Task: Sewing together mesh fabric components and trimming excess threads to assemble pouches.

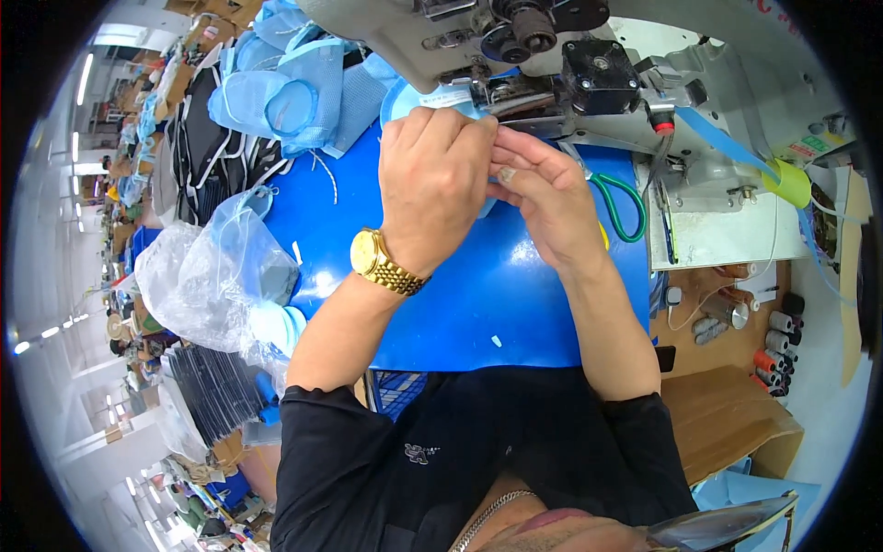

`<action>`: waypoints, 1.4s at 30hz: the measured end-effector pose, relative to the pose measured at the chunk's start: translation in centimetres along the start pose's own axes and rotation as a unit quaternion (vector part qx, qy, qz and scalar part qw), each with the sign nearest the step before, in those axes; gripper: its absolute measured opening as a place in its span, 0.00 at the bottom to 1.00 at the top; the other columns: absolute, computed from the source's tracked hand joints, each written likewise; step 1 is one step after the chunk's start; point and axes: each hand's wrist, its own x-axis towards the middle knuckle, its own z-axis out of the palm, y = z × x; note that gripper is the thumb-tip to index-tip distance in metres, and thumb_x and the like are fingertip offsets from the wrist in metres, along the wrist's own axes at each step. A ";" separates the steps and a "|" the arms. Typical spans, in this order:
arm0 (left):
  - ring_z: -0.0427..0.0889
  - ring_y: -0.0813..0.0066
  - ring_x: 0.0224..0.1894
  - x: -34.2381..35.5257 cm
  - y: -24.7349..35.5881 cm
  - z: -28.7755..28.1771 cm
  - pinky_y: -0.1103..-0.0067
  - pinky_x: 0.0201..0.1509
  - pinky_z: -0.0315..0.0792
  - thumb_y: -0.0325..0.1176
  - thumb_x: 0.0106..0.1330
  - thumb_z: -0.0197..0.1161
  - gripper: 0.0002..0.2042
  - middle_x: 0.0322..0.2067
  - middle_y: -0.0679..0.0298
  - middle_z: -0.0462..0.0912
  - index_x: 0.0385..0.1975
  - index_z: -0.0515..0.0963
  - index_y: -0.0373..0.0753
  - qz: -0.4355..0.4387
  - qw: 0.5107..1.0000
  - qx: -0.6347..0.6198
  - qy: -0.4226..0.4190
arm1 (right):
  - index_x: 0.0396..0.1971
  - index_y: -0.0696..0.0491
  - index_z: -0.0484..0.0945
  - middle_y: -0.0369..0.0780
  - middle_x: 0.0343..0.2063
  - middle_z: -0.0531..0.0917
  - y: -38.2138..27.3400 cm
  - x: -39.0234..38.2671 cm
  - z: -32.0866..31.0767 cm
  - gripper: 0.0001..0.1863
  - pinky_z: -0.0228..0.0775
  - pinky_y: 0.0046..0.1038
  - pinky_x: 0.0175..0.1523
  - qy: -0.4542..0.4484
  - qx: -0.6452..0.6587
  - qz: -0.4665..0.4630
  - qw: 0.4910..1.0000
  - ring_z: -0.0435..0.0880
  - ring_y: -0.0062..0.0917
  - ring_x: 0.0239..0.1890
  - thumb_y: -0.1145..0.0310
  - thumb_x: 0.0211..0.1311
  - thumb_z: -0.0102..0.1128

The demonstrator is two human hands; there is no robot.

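Both hands meet at the far edge of the blue table [478,313], just under the sewing machine [552,64]. The left hand [432,184] and right hand [547,198] pinch a light blue fabric piece [414,99] between curled fingers, though it seems mostly hidden. Green-handled scissors [625,207] lie just right
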 end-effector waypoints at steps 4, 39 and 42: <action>0.76 0.65 0.36 -0.4 -0.6 -0.7 0.71 0.41 0.66 0.29 0.53 0.69 0.08 0.32 0.65 0.80 0.34 0.81 0.42 -0.041 0.998 -0.049 0.020 | 0.58 0.60 0.71 0.43 0.51 0.80 -0.4 -0.2 -0.1 0.21 0.75 0.26 0.52 0.025 -0.022 0.019 0.999 0.81 0.25 0.51 0.75 0.65 0.52; 0.79 0.65 0.38 -2.5 -0.7 2.2 0.70 0.42 0.70 0.23 0.51 0.66 0.09 0.34 0.64 0.82 0.33 0.79 0.38 -0.057 0.975 -0.150 0.151 | 0.56 0.56 0.76 0.40 0.41 0.81 -47.6 -7.2 -22.7 0.23 0.72 0.24 0.50 0.403 -0.533 -0.292 0.684 0.80 0.23 0.41 0.55 0.70 0.53; 0.78 0.66 0.36 -2.4 -1.1 2.5 0.71 0.41 0.69 0.22 0.51 0.65 0.10 0.33 0.64 0.82 0.34 0.79 0.38 -0.058 0.974 -0.152 0.159 | 0.52 0.59 0.76 0.40 0.39 0.81 -49.3 -6.5 -21.9 0.24 0.73 0.24 0.47 0.350 -0.598 -0.301 0.655 0.80 0.22 0.39 0.54 0.70 0.52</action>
